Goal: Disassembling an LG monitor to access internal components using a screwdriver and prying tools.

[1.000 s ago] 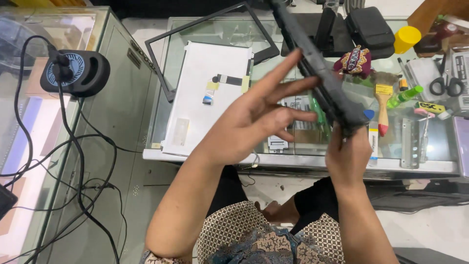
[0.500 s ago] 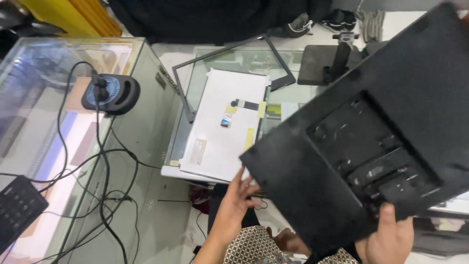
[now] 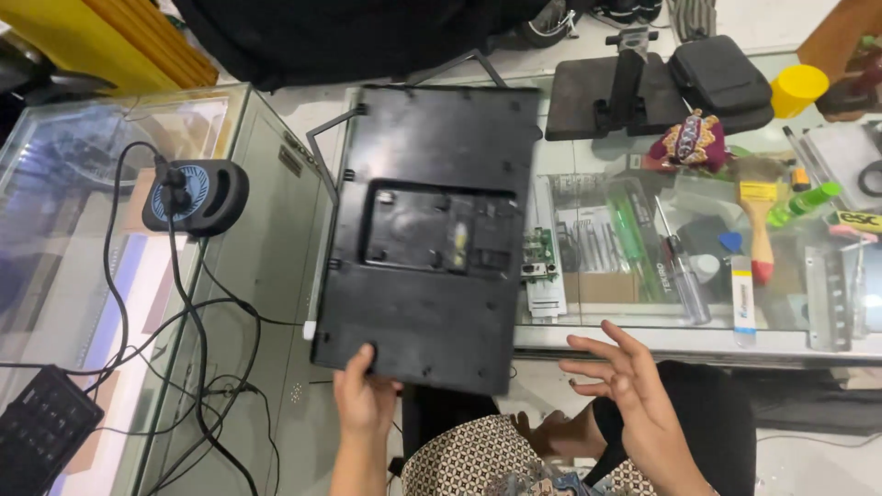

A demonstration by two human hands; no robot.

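Note:
A large black plastic back cover (image 3: pixel 427 230), rectangular with a recessed middle panel, lies flat on the glass table (image 3: pixel 643 338), its near edge overhanging the table's front. My left hand (image 3: pixel 363 395) grips that near edge by its left corner, thumb on top. My right hand (image 3: pixel 629 386) hovers free to the right of the cover, below the table's front edge, fingers spread and holding nothing. A small green circuit board (image 3: pixel 538 250) shows just past the cover's right edge.
On the table's right lie screwdrivers (image 3: pixel 675 266), a wooden brush (image 3: pixel 759 220), a green bottle (image 3: pixel 804 204), a yellow cup (image 3: pixel 797 90) and black cases (image 3: pixel 721 78). A glass cabinet (image 3: pixel 110 276) on the left carries a round black device (image 3: pixel 197 195), cables and a keypad (image 3: pixel 41 427).
The cover, held up and tilted before, has come down flat onto the table. My right hand has let go of it and moved clear. My left hand now holds its near edge.

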